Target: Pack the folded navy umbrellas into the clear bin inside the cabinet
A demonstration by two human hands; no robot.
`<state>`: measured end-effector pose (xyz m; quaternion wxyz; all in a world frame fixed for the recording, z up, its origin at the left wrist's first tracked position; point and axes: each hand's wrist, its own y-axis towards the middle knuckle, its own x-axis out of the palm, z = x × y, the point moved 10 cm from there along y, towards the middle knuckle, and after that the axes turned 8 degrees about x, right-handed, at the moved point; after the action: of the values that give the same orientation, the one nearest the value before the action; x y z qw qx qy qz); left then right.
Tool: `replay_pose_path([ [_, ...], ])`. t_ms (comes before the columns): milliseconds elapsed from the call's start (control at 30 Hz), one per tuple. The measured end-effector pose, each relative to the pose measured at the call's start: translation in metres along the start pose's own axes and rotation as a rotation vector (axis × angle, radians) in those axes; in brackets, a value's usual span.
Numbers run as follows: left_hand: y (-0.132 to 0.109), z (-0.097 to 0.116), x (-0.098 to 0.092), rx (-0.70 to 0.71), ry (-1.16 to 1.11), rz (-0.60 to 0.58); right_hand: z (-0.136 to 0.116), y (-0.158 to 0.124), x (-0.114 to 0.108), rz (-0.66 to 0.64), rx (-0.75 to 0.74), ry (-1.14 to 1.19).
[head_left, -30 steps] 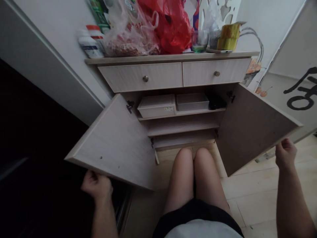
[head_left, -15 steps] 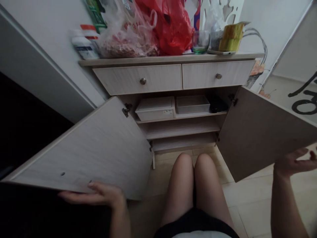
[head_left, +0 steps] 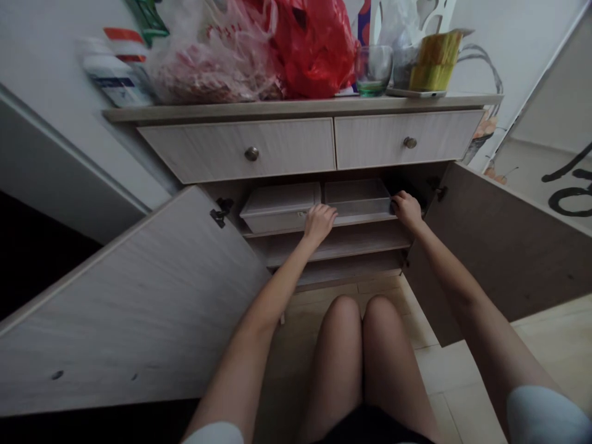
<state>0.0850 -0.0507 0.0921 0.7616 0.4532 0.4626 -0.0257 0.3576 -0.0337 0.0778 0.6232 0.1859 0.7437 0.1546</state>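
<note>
A clear plastic box (head_left: 358, 197) sits on the cabinet's upper shelf, between my two hands. My left hand (head_left: 320, 221) has its fingers curled at the box's front left corner, in front of the edge of a white lidded box (head_left: 282, 206). At the front right corner of the clear box, the fingers of my right hand (head_left: 407, 209) are bent against its side. A dark object (head_left: 401, 185) behind my right hand is mostly hidden.
Both cabinet doors, the left door (head_left: 124, 308) and the right door (head_left: 504, 246), stand swung outward beside my arms. Two drawers with knobs (head_left: 251, 153) lie above. Plastic bags (head_left: 309, 55), a glass (head_left: 374, 71) and bottles (head_left: 115, 80) stand on top.
My hands have left the lower edges of the two doors and reached into the cabinet, to either side of the clear plastic box. The doors remain swung out. My view has moved closer.
</note>
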Motion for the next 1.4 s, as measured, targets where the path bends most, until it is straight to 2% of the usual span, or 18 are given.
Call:
replay_pose_path([
  [67, 0.03, -0.011, 0.027, 0.022, 0.042, -0.103, -0.003, 0.019, 0.014, -0.046, 0.003, -0.08],
  [133, 0.048, -0.023, 0.045, 0.011, 0.066, -0.151, -0.004, 0.031, 0.023, -0.067, 0.006, -0.114],
  [233, 0.059, -0.04, 0.062, -0.017, 0.078, -0.182, 0.0, 0.041, 0.036, -0.127, 0.022, -0.162],
  [333, 0.062, -0.05, 0.069, -0.022, 0.088, -0.19, 0.006, 0.045, 0.044, -0.193, 0.04, -0.194],
  [533, 0.06, -0.046, 0.063, -0.002, 0.095, -0.188, 0.007, 0.039, 0.032, -0.212, 0.057, -0.23],
  [767, 0.037, -0.011, 0.033, 0.087, 0.132, -0.224, 0.012, 0.006, -0.008, -0.113, -0.009, -0.217],
  [900, 0.009, 0.016, 0.006, 0.136, 0.191, -0.214, 0.01, -0.034, -0.034, -0.053, -0.042, -0.147],
  [1000, -0.025, 0.042, -0.017, 0.189, 0.241, -0.19, 0.007, -0.076, -0.052, -0.02, -0.074, -0.104],
  [1233, -0.142, 0.11, -0.073, 0.299, 0.211, -0.07, -0.009, -0.203, -0.087, 0.05, -0.233, -0.052],
  [1400, -0.213, 0.142, -0.092, 0.307, 0.226, -0.015, -0.027, -0.273, -0.09, 0.051, -0.308, -0.044],
])
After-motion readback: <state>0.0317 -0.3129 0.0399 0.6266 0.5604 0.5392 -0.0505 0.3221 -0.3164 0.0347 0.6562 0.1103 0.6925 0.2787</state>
